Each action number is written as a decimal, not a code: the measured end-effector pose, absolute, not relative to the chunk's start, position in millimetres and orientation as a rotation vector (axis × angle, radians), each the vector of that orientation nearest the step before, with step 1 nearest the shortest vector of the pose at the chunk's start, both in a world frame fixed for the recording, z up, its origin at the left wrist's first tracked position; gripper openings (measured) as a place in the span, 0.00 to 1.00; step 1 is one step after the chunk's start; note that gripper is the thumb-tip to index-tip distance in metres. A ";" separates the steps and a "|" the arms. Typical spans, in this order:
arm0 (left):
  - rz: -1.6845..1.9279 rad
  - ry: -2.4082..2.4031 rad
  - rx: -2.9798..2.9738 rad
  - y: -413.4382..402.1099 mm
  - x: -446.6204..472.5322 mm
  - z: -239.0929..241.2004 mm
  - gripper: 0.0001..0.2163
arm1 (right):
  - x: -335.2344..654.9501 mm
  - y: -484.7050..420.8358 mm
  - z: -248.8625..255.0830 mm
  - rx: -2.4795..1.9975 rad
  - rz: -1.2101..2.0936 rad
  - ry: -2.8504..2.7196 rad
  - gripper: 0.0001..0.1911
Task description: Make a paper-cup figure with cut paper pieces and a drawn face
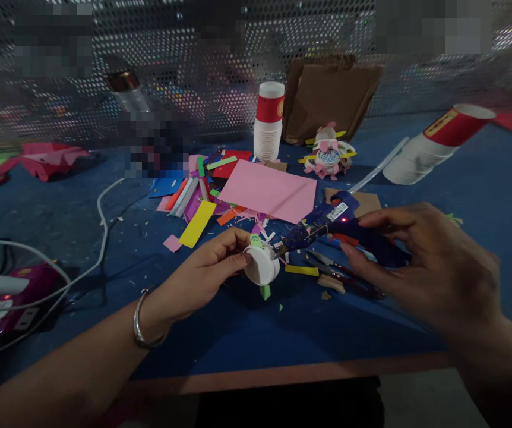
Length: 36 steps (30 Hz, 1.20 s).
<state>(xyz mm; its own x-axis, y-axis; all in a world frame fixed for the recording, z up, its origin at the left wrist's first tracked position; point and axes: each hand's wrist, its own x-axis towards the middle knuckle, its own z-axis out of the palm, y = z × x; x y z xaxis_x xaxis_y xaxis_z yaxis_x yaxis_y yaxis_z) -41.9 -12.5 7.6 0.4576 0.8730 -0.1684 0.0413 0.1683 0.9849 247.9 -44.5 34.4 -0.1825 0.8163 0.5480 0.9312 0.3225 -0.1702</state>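
Note:
My left hand (223,261) pinches a small round white paper piece (261,266), which looks like the bottom of a paper cup, with green paper tabs sticking out above and below. In my right hand (434,267) is a dark blue hot glue gun (309,229) with a lit red light and a clear glue stick (378,163) in its back end. The nozzle points at the rim of the white piece; whether it touches I cannot tell. Beneath the glue gun, dark-handled scissors (345,274) lie on the blue table (220,333).
A pink paper sheet (274,190) lies amid coloured scraps. Behind it stand stacked paper cups (268,122), a paper turtle-like craft (327,153) and cardboard (331,98). Another cup stack (438,142) leans at right. A white cable (100,232) runs to a purple power strip (13,300).

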 end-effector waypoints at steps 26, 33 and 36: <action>0.677 0.937 1.303 -11.8 -42.5 9.7 0.03 | 249.0 -37.7 24.5 -1.260 -0.357 -2.016 0.10; 0.684 0.939 1.334 -10.2 -43.5 9.4 0.03 | 249.0 -37.6 25.2 -1.264 -0.360 -2.026 0.13; 0.688 0.945 1.339 -9.8 -42.9 10.5 0.03 | 248.8 -37.5 24.6 -1.270 -0.361 -2.021 0.14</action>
